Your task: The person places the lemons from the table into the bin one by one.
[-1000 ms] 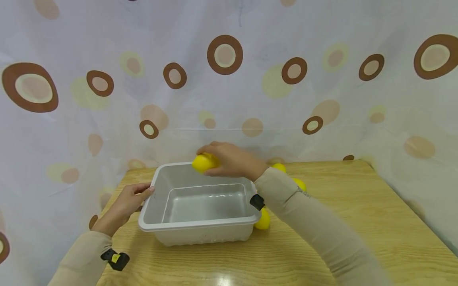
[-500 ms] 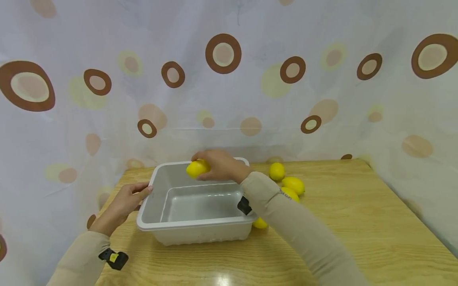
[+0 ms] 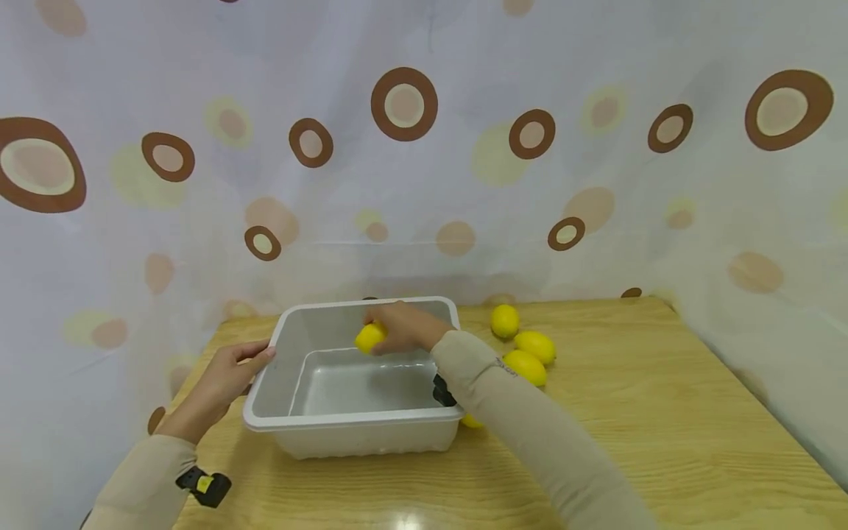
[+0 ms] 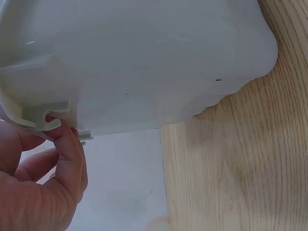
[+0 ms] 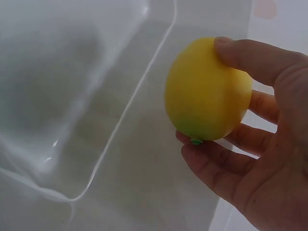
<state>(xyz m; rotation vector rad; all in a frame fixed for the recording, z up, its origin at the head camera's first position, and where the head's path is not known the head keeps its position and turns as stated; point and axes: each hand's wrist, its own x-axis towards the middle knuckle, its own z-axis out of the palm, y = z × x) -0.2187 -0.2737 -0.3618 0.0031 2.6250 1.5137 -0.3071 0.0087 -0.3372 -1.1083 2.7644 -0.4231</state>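
Observation:
A yellow lemon (image 3: 369, 338) is held in my right hand (image 3: 411, 327), low inside the back part of a light grey plastic tub (image 3: 351, 421). In the right wrist view the thumb lies on one side of the lemon (image 5: 207, 91) and the fingers curl round the other, its small green stem end showing between them. My left hand (image 3: 221, 379) grips the tub's left rim. Seen from the left wrist, its fingers (image 4: 70, 159) bend up under the rim at a small hooked tab, close against the tub's outer wall (image 4: 144, 72). The tub's floor shows no lemons.
Right of the tub, several more lemons (image 3: 535, 346) lie on the wooden table (image 3: 662, 412); one lemon (image 3: 472, 422) is partly hidden by the tub and my right sleeve. A patterned curtain (image 3: 464, 184) hangs behind the table.
My right hand has come left over the tub's back rim and then down into the tub with the lemon. The left hand keeps its grip on the rim.

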